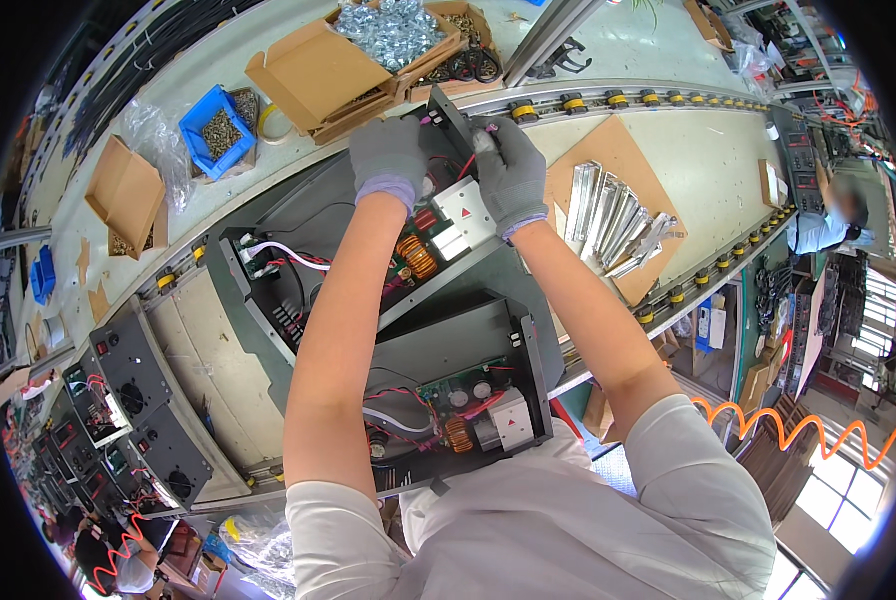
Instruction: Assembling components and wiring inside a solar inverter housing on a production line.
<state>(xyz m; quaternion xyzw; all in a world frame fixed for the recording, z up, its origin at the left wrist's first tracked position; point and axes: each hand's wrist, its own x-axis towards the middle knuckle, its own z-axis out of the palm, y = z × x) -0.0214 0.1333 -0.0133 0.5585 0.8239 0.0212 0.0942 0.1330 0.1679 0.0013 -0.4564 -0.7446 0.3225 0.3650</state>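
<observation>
Open black case point(298, 228) lay toward far edge of tabletop point(203, 365); second case point(428, 350) nearer. Looked stiff, fairly heavy; coil point(416, 257) and wires point(298, 256) fragile. Best held by metal walls point(452, 122). Left hand point(388, 160) at far side, right hand point(510, 172) at right end; fingers point(513, 142) bent, couldn't tell grip. Silver block point(480, 225) bore red triangle point(466, 212); no brand legible.
</observation>
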